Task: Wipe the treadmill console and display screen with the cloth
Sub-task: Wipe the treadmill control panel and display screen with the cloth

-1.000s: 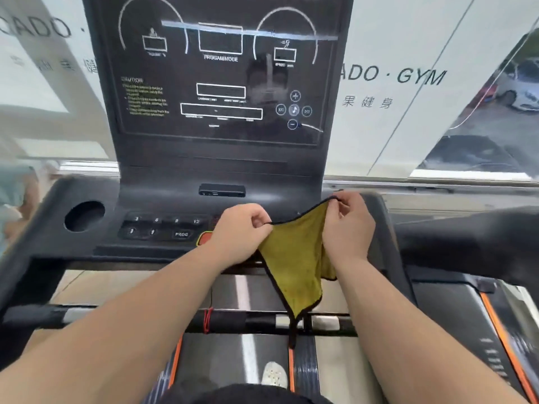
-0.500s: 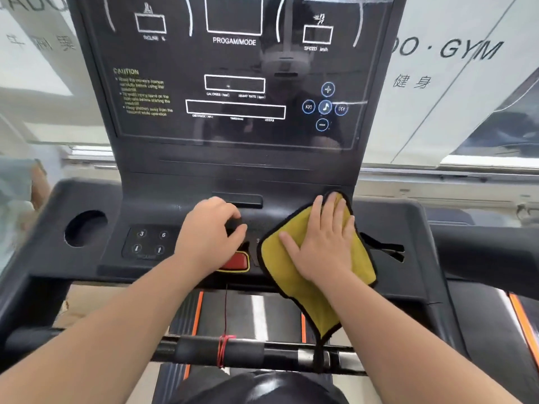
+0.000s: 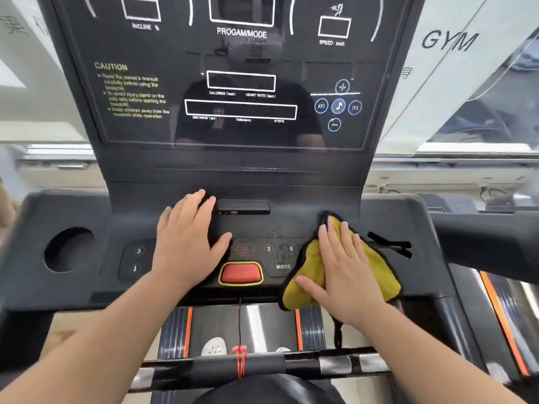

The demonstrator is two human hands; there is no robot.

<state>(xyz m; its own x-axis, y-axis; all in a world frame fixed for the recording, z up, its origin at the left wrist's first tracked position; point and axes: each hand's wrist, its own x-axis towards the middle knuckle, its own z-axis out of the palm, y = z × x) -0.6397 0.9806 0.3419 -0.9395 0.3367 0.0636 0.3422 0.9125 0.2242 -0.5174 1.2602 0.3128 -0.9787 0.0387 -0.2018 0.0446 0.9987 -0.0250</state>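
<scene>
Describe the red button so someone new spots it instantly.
Start at the dark display screen, then drop to the console below. Near its front edge, between the left hand and the yellow cloth, sits the red button, the only yellow-rimmed one.

We view from one head-worn camera, facing forward and down, close above the treadmill console [image 3: 291,224] and display screen [image 3: 262,58].

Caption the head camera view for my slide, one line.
Right hand presses the yellow cloth on the treadmill console, right of the red button; left hand rests flat on the console.
</scene>
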